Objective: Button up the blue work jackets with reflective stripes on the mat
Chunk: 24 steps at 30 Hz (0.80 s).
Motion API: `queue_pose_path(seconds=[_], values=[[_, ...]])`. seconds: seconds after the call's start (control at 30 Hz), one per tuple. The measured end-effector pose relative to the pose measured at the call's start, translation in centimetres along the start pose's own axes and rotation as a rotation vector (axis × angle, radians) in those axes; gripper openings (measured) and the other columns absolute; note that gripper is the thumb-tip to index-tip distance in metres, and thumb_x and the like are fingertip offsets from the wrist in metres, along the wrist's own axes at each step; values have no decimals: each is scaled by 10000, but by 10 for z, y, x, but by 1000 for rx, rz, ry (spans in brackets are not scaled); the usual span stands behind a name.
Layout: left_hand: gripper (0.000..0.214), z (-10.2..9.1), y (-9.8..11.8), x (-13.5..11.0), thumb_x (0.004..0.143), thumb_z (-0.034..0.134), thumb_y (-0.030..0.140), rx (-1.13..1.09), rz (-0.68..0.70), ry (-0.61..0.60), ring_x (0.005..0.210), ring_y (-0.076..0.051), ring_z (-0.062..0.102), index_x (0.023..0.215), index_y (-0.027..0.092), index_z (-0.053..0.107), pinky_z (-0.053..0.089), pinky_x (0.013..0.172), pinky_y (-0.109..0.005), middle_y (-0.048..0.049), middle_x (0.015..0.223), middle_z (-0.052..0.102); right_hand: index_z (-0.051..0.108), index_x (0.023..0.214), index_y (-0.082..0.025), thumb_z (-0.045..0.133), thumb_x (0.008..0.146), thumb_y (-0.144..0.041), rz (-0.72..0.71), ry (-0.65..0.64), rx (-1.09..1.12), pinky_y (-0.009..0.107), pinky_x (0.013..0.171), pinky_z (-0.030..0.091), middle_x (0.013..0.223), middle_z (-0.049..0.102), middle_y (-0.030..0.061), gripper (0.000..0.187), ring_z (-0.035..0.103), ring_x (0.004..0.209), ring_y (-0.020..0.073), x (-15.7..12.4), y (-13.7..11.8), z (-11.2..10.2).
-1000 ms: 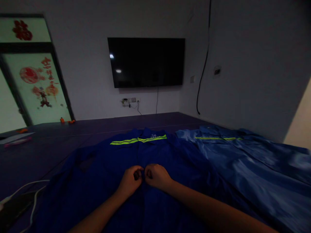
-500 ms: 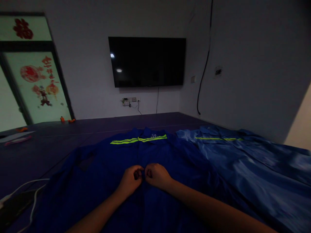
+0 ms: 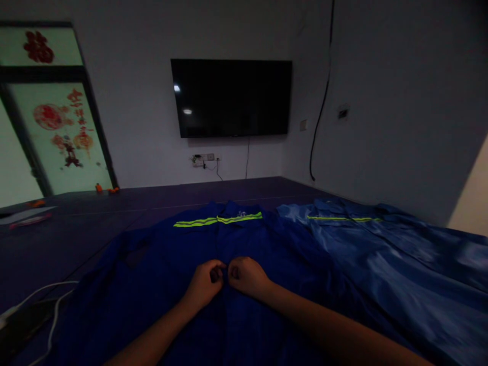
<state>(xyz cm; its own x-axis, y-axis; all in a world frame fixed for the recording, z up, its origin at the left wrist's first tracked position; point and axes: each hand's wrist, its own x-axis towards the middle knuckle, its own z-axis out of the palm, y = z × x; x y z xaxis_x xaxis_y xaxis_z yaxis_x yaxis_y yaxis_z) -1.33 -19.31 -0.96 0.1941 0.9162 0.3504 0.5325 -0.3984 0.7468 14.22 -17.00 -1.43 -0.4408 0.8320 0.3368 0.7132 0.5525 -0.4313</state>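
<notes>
A dark blue work jacket (image 3: pixel 160 274) with a yellow-green reflective stripe (image 3: pixel 217 220) lies flat in front of me on a dark surface. My left hand (image 3: pixel 206 284) and my right hand (image 3: pixel 247 275) meet at the jacket's front seam, knuckles almost touching. Both are curled in a pinch on the fabric at the closure. What sits between the fingertips is too dark to make out.
A second, lighter blue jacket (image 3: pixel 381 259) with the same stripe lies to the right. A white cable (image 3: pixel 46 300) and a dark flat device lie at the lower left. On the far wall hangs a black television (image 3: pixel 231 97); a glass door with red decorations (image 3: pixel 57 132) stands left.
</notes>
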Motion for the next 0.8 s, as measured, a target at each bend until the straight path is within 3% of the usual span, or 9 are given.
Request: queue_pose_path(seconds=[0.43, 0.8], values=[[310, 1, 2, -1, 602, 467, 73, 5, -15, -2, 587, -113, 544, 861, 123, 632, 407, 571, -204, -11, 664, 611, 614, 699, -188, 513, 617, -148, -30, 10, -19, 197, 551, 331, 683, 625, -12, 137, 546, 620, 111, -2, -2, -2], [306, 1, 1, -2, 635, 482, 99, 16, 17, 64, 632, -128, 574, 897, 131, 638, 433, 614, -216, -34, 719, 648, 593, 739, -180, 507, 638, -154, -62, 25, 24, 189, 535, 327, 671, 606, -11, 135, 536, 599, 103, -2, 1, 2]])
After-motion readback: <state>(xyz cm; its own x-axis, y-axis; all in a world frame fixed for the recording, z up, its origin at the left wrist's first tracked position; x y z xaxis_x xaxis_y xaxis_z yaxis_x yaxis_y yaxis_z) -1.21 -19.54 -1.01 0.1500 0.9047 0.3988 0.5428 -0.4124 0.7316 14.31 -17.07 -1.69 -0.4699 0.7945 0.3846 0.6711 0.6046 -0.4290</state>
